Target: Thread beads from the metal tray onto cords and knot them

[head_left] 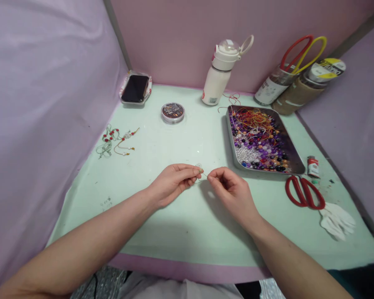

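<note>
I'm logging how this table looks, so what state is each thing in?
Left hand: pinching a thread
Right hand: pinching the same thread
Bottle: upright, loop raised
Phone: screen dark
Round case: flat, seemingly shut
Tray: open, holding beads
Tray threads: tangled
Beaded string: lying loose
Red-handled scissors: lying down, blades hidden
White cloth: crumpled

Thin yellowish cord [205, 174], straight between both hands [173, 182] [232, 191]
</note>
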Demonstrator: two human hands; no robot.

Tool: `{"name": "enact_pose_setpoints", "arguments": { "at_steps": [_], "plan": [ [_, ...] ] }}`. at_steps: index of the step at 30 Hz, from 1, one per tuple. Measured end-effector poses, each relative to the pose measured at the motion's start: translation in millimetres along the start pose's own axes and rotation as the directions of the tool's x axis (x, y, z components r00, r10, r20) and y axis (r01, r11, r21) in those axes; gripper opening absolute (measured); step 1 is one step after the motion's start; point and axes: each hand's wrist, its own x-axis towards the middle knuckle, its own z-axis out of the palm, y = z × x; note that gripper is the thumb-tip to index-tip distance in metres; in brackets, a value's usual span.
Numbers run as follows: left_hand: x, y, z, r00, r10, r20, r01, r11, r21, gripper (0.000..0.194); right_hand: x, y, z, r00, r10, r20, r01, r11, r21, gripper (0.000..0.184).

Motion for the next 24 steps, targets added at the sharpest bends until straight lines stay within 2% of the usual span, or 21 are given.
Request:
{"name": "enact_pose_setpoints", "arguments": {
  "at_steps": [9,15,17,21,24],
  "plan": [
    [0.6,-0.9,0.7,1.000,-0.010,-0.001,0.010,1.000,0.021,0.019,-0.5,0.8,0.1,1.000,-0.016,0.008,0.016,1.000,-0.017,0.012],
    [-0.4,-3.9,4.4,0.993,0.102,-0.061,-0.095,0.990,0.106,0.013,-2.0,-0.9,-1.7,0.981,-0.132,0.143,0.141,0.988,-0.056,0.011],
    [-0.7,-3.8,4.8,0.988,0.143,-0.058,-0.131,0.977,0.169,0.012,-2.6,-0.7,-1.3,0.981,-0.116,0.153,0.122,0.992,-0.035,0.012],
    [-2.4,-0.5,3.9,0.968,0.249,0.032,-0.244,0.904,0.351,0.009,-3.0,2.3,1.3,0.996,-0.087,0.034,0.086,0.996,0.024,0.005],
    [-4.2,1.3,3.8,0.936,0.335,0.103,-0.344,0.822,0.454,0.006,-2.0,3.2,2.4,0.984,-0.172,-0.052,0.171,0.985,-0.016,0.019]
  ]
}}
